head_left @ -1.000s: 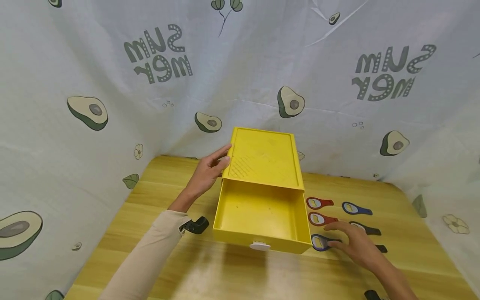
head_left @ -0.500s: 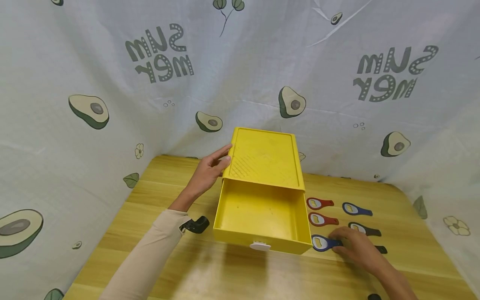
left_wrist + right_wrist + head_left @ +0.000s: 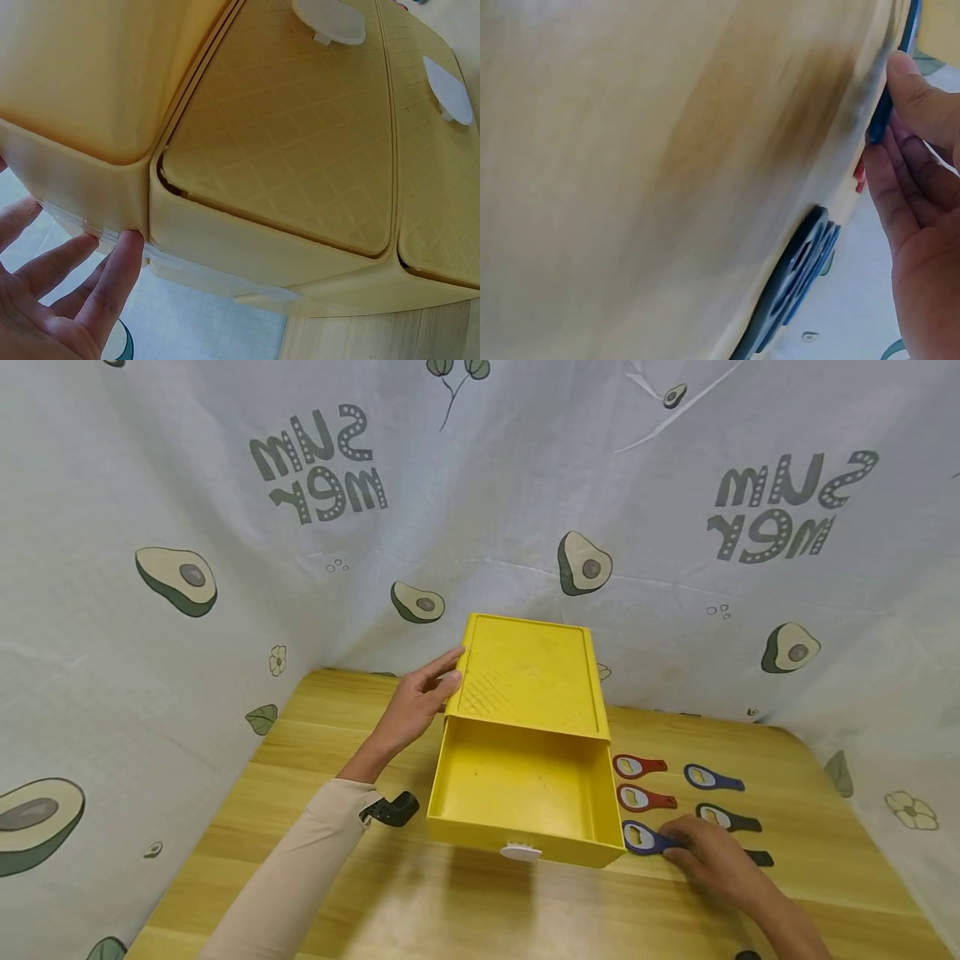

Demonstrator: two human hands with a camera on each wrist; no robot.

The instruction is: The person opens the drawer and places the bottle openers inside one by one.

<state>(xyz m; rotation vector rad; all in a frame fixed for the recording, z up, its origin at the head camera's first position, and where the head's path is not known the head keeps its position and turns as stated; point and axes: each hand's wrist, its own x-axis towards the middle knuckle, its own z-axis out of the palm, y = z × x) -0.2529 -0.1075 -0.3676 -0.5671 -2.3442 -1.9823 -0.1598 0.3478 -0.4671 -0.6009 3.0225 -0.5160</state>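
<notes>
A yellow drawer unit [image 3: 528,672] stands on the wooden table with its top drawer [image 3: 517,781] pulled out and bare inside. My left hand [image 3: 416,706] rests against the unit's left side, its fingers [image 3: 112,285] fairly straight along the wall. To the right of the drawer, my right hand [image 3: 712,856] pinches the handle of a blue bottle opener [image 3: 641,837] between thumb and fingers. The opener's round head points left toward the drawer's corner. In the right wrist view the thumb [image 3: 915,86] presses on the dark blue handle [image 3: 881,116].
Two red bottle openers [image 3: 636,797] lie just beyond the held one. Farther right are another blue opener [image 3: 712,777], a black opener [image 3: 731,818] and a dark handle [image 3: 760,857] partly behind my hand. White knobs [image 3: 330,21] mark lower drawers. A printed curtain [image 3: 480,510] hangs behind.
My right hand has come down onto the near blue bottle opener and taken hold of its handle. The opener has shifted slightly away from me. My left hand stays put.
</notes>
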